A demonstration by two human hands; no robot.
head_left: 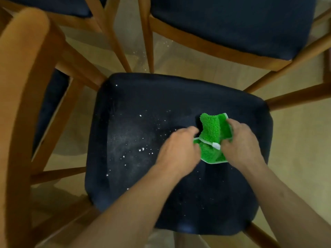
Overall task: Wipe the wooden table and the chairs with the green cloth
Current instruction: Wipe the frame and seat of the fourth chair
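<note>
A fluffy green cloth [212,138] with a white hem and tag is bunched up just above the dark blue seat [143,122] of a wooden chair. My left hand [179,147] pinches its left edge. My right hand [241,142] grips its right side with curled fingers. White crumbs and a dusty smear lie on the seat to the left of my hands. The wooden table is out of view.
A second chair with a dark seat [232,20] stands at the upper right. A wooden backrest [23,72] rises at the left, with another dark seat behind it. Chair legs [114,36] cross the pale floor [295,140], where a few crumbs lie.
</note>
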